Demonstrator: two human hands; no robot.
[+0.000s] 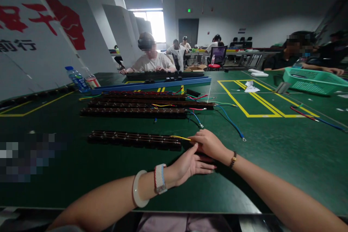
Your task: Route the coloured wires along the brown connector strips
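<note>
A long black strip with copper-coloured bars lies in front of me on the green table. From its right end runs a short yellow wire. My right hand has its fingers closed around the far end of that wire, hiding the tip. Just below it, my left hand is turned partly palm up with fingers stretched out. Its thumb rises close to the right hand's fingers; whether it touches the wire I cannot tell.
Several similar strips lie farther back, with coloured leads and a blue wire trailing right. Behind them are a long blue rail and bottles. A green basket stands at right. A co-worker sits opposite.
</note>
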